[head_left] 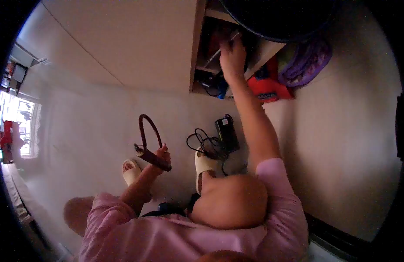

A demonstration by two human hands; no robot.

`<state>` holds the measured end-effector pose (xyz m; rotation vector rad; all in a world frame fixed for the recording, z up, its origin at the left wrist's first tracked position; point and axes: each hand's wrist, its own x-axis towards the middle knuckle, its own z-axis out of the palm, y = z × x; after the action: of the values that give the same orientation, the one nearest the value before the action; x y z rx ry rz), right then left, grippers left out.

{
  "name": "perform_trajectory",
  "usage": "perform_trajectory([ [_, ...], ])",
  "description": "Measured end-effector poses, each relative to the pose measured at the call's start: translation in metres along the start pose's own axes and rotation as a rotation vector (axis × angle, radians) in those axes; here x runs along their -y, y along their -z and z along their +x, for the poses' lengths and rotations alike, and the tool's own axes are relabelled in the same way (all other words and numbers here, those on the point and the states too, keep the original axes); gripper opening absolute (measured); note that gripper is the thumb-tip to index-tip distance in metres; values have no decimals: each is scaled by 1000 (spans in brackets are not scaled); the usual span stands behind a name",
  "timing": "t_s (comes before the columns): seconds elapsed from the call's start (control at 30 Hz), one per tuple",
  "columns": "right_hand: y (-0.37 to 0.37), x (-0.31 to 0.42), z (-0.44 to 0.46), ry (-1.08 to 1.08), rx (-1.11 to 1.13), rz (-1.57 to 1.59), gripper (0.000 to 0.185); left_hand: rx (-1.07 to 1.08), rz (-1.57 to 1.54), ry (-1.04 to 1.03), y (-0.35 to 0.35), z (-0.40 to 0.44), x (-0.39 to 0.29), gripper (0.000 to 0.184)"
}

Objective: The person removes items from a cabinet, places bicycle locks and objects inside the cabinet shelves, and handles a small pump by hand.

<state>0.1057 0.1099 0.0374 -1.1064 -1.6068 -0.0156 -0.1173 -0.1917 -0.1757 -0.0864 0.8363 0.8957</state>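
My left hand is closed around a dark reddish-brown U-lock, held above the floor with its curved shackle pointing up and away from me. My right hand reaches into an open shelf compartment of the wooden cabinet. Its blurred fingers appear closed on a thin pale rod that slants across the dark opening. What lies deeper in the compartment is too dark to make out. Below that arm, a black power adapter sits on the floor, with its tangled black cable beside my foot.
A red bag and a purple patterned bundle lie right of the cabinet. A large round black object overhangs the shelves. Black cables and something blue fill the lower compartment. My sandalled feet stand on the pale floor.
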Motion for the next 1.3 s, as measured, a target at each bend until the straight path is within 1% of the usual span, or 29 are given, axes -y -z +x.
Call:
perform_trajectory([
  [0.1, 32, 54, -31, -328, 136, 371, 15, -79, -7, 93, -26, -18, -13, 29],
  [0.17, 60, 85, -65, -347, 171, 412, 14, -85, 96, 77, -36, -22, -11, 28],
  [0.23, 94, 103, -103, -163, 243, 351, 14, -48, 141, 66, -40, -20, -11, 26],
  [0.27, 110, 108, -117, -369, 382, 876, 17, -12, 129, 68, -42, -20, -10, 26],
  [0.33, 123, 100, -162, -340, 545, 1079, 19, 24, 176, 29, -48, -20, -8, 28],
  [0.37, 117, 76, -206, -105, 567, 750, 20, 27, 239, -16, -53, -19, -9, 31],
  [0.43, 118, 83, -202, -162, 754, 527, 22, -18, 274, -82, -64, -20, -11, 38],
  [0.47, 122, 83, -197, -457, 919, 630, 22, -65, 249, -101, -70, -20, -11, 42],
  [0.5, 117, 90, -194, -461, 967, 585, 22, -113, 229, -120, -74, -21, -13, 47],
  [0.53, 111, 97, -191, -463, 1015, 540, 23, -172, 293, -170, -54, -10, -7, 55],
  [0.57, 96, 96, -207, -500, 987, 629, 20, -204, 250, -162, -36, 1, 2, 55],
  [0.63, 69, 89, -250, -576, 922, 808, 14, -272, 170, -141, -37, 2, 4, 56],
  [0.67, 59, 86, -264, -644, 912, 842, 14, -360, 203, -189, -43, -5, 4, 44],
  [0.73, 46, 83, -286, -785, 894, 910, 14, -475, 297, -232, -32, -4, 9, 34],
  [0.77, 42, 83, -295, -920, 899, 987, 13, -534, 344, -250, -19, -2, 14, 29],
  [0.8, 38, 83, -301, -1056, 900, 1064, 13, -493, 387, -266, 48, 25, 25, 18],
  [0.83, 35, 81, -311, -1193, 898, 1138, 13, -571, 473, -256, 46, 16, 19, 18],
  [0.87, 28, 69, -338, -1244, 837, 1288, 14, -648, 559, -247, 45, 7, 15, 17],
  [0.9, 28, 64, -344, -1300, 917, 1185, 13, -721, 644, -243, 44, 2, 9, 17],
  [0.93, 29, 59, -350, -1354, 997, 1078, 13, -736, 500, -334, 68, 16, 16, 17],
  [0.97, 32, 55, -352, -1403, 1074, 967, 13, -758, 591, -321, 97, 28, 18, 18],
  [1.0, 38, 55, -340, -1290, 1287, 627, 15, -780, 682, -306, 127, 37, 17, 19],
  [1.03, 47, 58, -315, -1141, 1490, 464, 16, -801, 772, -291, 141, 41, 16, 20],
  [1.1, 59, 58, -252, -795, 1838, 118, 17, -889, 837, -262, 129, 31, 9, 20],
  [1.17, 65, 33, -228, -348, 1273, 62, 23, -919, 954, -277, 112, 19, -3, 20],
  [1.2, 73, 44, -181, -434, 1015, 132, 16, -902, 1043, -303, 107, 14, -10, 20],
  [1.23, 81, 57, -135, -306, 723, 36, 13, -884, 1131, -325, 105, 9, -14, 20],
  [1.27, 78, 57, -98, -221, 475, 116, 18, -946, 1265, -345, 113, 13, -12, 21],
  [1.3, 70, 42, -73, -166, 378, 8, 31, -1007, 1400, -364, 127, 20, -8, 22],
])
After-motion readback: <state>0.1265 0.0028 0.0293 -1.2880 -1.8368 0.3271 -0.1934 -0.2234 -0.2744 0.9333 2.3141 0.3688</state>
